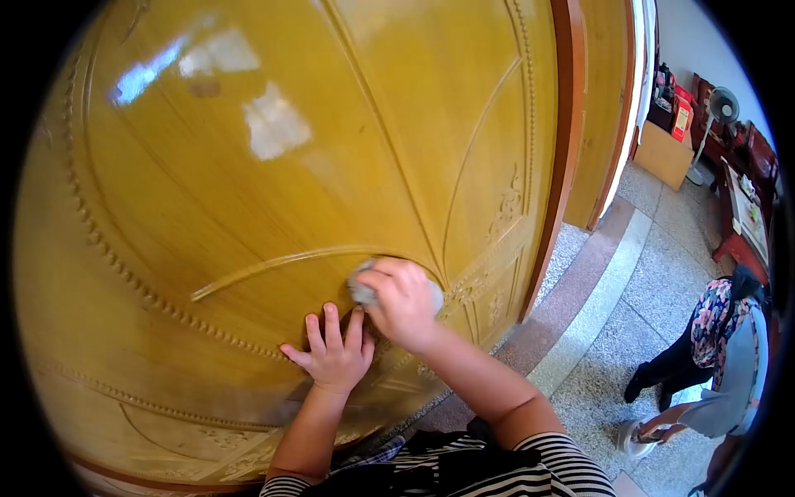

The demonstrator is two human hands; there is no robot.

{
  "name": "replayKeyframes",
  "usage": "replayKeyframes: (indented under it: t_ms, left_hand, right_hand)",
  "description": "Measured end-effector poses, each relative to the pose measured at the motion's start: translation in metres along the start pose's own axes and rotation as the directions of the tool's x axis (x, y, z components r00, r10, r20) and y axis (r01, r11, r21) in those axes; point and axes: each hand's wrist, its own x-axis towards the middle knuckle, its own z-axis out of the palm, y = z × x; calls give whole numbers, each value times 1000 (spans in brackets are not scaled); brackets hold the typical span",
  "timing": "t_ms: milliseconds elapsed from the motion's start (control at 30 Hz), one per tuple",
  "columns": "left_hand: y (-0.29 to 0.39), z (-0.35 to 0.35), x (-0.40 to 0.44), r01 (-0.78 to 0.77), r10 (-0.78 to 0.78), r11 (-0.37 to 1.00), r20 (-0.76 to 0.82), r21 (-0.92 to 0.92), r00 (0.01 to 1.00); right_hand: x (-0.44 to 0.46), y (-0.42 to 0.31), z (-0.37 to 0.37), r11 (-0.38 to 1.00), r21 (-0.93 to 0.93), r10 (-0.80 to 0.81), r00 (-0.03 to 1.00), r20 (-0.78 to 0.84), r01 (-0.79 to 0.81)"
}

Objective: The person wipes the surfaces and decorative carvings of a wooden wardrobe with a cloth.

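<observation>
A glossy yellow-brown wooden door (331, 166) with carved lines and beaded trim fills most of the view. My right hand (399, 300) is closed round a crumpled grey cloth (362, 286) and presses it to the door, just under a curved raised moulding (281, 263). Part of the cloth shows on both sides of my fingers. Lower and to the left, my left hand (335, 352) lies against the door with its fingers spread and nothing in it. Its fingertips are close to the cloth.
At the right, a door frame (563, 149) opens onto a speckled stone floor (654, 273). A standing fan (723, 105), a red box (681, 116) and a dark red table (745, 207) are farther back. Another person (720, 340) stands at lower right by a white bucket-like container (636, 439).
</observation>
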Motion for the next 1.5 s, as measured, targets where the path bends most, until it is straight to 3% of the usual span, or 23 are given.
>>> replayKeyframes:
  t_ms: [167,267,333,500,567,600,633,700,767,833,867,900,933,967,1000,1167,1233,1267,1400,1467,1500]
  left_hand:
    - [1,4,-4,-1,1,1000,1,-13,1000]
    - [3,4,2,25,-25,999,-2,-20,1000]
    - [4,2,1,49,-49,998,5,-39,999]
    - [2,-3,0,49,-49,997,-5,-63,999]
    - [0,-7,-1,56,-45,985,70,-162,997]
    - [0,-14,0,104,-74,962,126,-253,989]
    - [3,-19,1,97,-65,956,123,-275,990]
    - [10,-31,4,140,-108,847,93,-513,990]
    - [23,-46,14,88,-59,796,68,-599,996]
    - [37,-54,19,171,-11,432,184,-885,983]
    - [44,-62,27,185,10,338,200,-923,980]
    - [54,-61,26,182,22,324,200,-928,980]
    - [65,-58,22,290,40,112,296,-950,954]
    - [76,-56,19,391,81,-102,384,-915,920]
    - [85,-56,19,430,136,-190,410,-883,902]
    - [136,-53,4,527,343,-368,415,-766,843]
    - [148,-55,-2,789,571,-477,547,-386,613]
    - [151,-56,1,789,575,-534,554,-304,602]
    - [164,-40,-2,842,670,-504,529,-190,521]
    - [165,-36,-1,839,656,-535,574,-103,489]
    - [164,-34,0,825,636,-565,624,-25,454]
  right_hand:
    - [8,7,2,995,8,-102,994,49,101]
    - [-24,31,-11,991,-136,3,1000,12,-1]
    - [-51,42,-23,966,-186,189,981,46,-178]
    - [-92,43,-49,912,-134,403,909,107,-389]
    - [-101,40,-62,599,285,752,648,121,-749]
    - [-104,40,-68,364,556,837,524,156,-747]
    - [-107,42,-77,371,548,844,518,138,-750]
    - [-103,33,-101,-38,791,842,406,355,-611]
    - [-100,24,-118,-65,777,871,344,350,-626]
    - [-97,12,-126,-206,848,866,313,390,-488]
    - [-89,0,-129,-202,839,902,238,361,-505]
    - [-93,0,-133,-194,843,910,229,346,-502]
    - [-98,0,-137,-238,844,886,250,392,-480]
    - [-103,-1,-142,-236,840,879,260,399,-488]
    - [-108,-1,-146,-234,836,873,271,405,-496]
    - [-118,-10,-161,-157,833,888,292,354,-531]
    - [-114,-20,-171,-300,858,915,130,383,-416]
    - [-120,-12,-173,-317,868,922,89,376,-383]
    - [-147,6,-186,-288,881,939,70,337,-374]
    - [-149,6,-192,-327,888,944,-155,291,-323]
    - [-149,3,-194,-326,889,944,-165,287,-320]
